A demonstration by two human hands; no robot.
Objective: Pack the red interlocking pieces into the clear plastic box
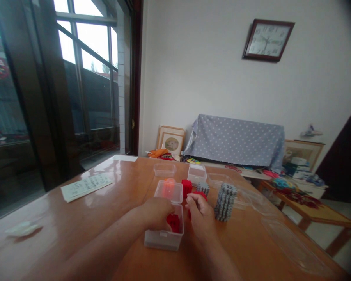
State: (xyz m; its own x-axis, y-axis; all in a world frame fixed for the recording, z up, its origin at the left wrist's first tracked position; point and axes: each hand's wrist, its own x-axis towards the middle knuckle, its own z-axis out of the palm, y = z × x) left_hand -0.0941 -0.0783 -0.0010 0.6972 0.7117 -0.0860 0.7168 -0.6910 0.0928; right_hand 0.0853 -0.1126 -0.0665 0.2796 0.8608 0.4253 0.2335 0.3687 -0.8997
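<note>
A clear plastic box (163, 242) stands before me with its hinged lid (177, 193) tipped back. My left hand (158, 212) reaches over its left wall, fingers curled around notched red plastic pieces (173, 223) inside; the fingertips are partly hidden. Just right of the box, my right hand (201, 212) is closed in a pinch, and whatever lies between thumb and fingertips is too small to make out. Behind those fingers, partly covered, is a red stack (201, 193). A tall grey stack of notched pieces (226, 203) rises right of my right hand.
Farther back are another red stack (186, 188), a short grey stack (203, 189), a white-lidded box (197, 174) and a clear tray (165, 169). Clear lids (295, 244) lie to the right. Written paper (87, 186) and a crumpled white item (22, 229) lie at left.
</note>
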